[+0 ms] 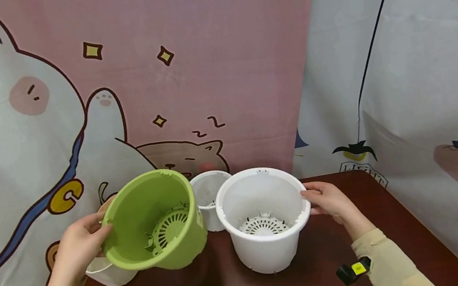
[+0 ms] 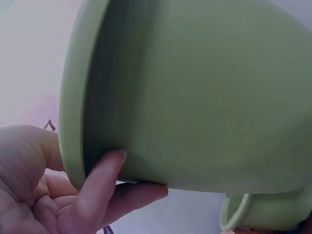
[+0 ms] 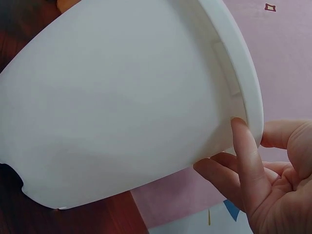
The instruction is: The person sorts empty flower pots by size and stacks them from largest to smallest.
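Note:
My left hand (image 1: 78,245) pinches the rim of a large green plastic flowerpot (image 1: 128,224), tilted over the table with its mouth toward me and slots in its base. In the left wrist view, the fingers (image 2: 100,187) press under the green rim from outside. A large white flowerpot (image 1: 265,252) is to the right of the green one, its slotted bottom visible inside. My right hand (image 1: 328,200) grips this white pot's rim at its right side, with fingers (image 3: 249,170) against the outer wall and the thumb side at the lip.
Behind the two large pots stands a smaller white pot (image 1: 213,217). Another white pot (image 1: 112,276) and a peach-coloured one (image 1: 107,205) are partly hidden behind the green pot. A small green pot (image 2: 273,212) shows in the left wrist view. The dark red table (image 1: 366,231) meets a patterned curtain (image 1: 236,64).

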The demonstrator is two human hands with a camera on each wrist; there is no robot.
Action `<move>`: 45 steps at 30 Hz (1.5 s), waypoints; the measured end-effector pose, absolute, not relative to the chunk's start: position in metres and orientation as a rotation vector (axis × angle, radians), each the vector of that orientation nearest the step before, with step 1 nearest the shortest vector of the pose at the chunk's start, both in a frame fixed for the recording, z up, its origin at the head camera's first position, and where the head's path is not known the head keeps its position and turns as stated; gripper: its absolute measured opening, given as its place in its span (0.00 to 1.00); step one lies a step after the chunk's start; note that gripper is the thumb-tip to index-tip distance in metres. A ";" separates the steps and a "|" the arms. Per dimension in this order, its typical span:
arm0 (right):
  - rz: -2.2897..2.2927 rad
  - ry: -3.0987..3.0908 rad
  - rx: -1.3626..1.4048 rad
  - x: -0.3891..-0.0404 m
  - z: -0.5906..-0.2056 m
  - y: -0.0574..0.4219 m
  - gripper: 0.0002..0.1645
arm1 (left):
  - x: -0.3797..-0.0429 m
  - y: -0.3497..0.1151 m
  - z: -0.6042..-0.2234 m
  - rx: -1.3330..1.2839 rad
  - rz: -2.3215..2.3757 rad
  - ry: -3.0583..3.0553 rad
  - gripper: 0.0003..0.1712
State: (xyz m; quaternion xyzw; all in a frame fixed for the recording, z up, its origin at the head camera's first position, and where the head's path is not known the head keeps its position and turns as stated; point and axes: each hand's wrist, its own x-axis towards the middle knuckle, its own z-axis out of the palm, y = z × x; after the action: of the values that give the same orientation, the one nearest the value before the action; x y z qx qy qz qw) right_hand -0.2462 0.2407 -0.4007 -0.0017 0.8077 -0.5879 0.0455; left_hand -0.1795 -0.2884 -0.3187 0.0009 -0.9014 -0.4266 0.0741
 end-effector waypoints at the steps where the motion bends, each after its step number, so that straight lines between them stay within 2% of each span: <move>1: -1.793 2.467 -0.009 -0.246 -0.401 0.241 0.32 | -0.180 -0.288 -0.317 -0.007 -1.269 -2.703 0.29; 31: -1.804 2.465 -0.019 -0.246 -0.401 0.242 0.31 | -0.208 -0.255 -0.261 -0.137 -1.245 -2.552 0.27; 45: -1.811 2.466 -0.029 -0.247 -0.403 0.241 0.30 | -0.222 -0.220 -0.245 -0.243 -1.424 -2.470 0.27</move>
State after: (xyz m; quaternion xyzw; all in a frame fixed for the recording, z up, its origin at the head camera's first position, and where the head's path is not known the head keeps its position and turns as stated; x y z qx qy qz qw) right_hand -0.2475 0.2414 -0.4025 -0.0093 0.8054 -0.5913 0.0410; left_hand -0.2216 -0.2201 -0.2448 -0.0840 -0.8547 -0.4928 0.1398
